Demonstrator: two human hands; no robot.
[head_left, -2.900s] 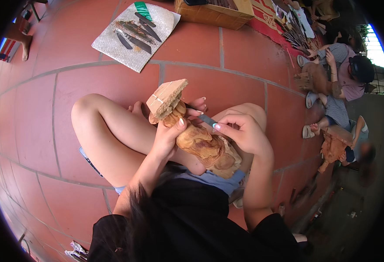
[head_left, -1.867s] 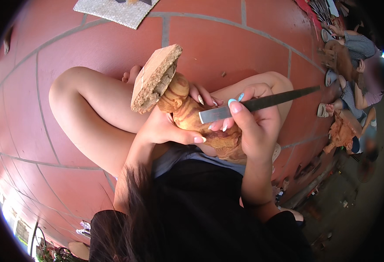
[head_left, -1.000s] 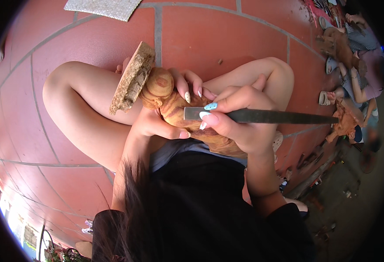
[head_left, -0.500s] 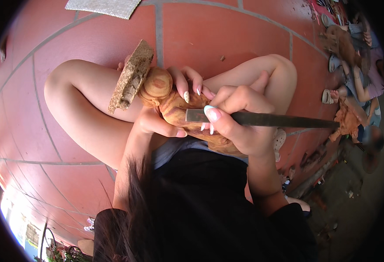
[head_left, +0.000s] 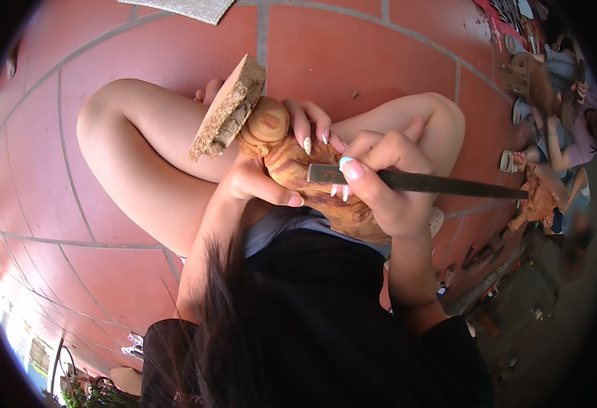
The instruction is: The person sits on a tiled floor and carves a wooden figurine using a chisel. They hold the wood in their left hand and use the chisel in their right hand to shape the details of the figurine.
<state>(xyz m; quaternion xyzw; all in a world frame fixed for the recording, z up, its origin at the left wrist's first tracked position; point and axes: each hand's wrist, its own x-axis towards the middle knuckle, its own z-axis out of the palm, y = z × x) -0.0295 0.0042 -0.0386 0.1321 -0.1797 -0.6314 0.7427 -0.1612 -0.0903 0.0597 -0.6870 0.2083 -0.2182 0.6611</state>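
Observation:
A reddish-brown wooden carving (head_left: 288,165) with a rounded knob and swirling grain lies across my lap. At its far-left end is a thick, pale, rough-edged slab of wood (head_left: 229,109), seemingly part of the same piece. My left hand (head_left: 252,183) is wrapped round the carving just below the knob, thumb on the near side and fingers on the far side. In my right hand (head_left: 397,187) is a long, dark, flat metal chisel (head_left: 471,186), pinched near its blade. Its square tip lies over the carving's middle; contact cannot be made out. Some right fingertips rest against the wood.
My bent bare legs (head_left: 145,156) frame the carving on a red tiled floor (head_left: 353,47). A grey mat (head_left: 189,8) lies at the far edge. Other people (head_left: 560,136) sit at the right beside brown wooden pieces (head_left: 536,200). A small chip (head_left: 355,94) lies on the tiles.
The whole view has shifted slightly, so most things sit farther right. The slab and carving have tilted a little, showing more of the slab's flat face. Both grips look the same.

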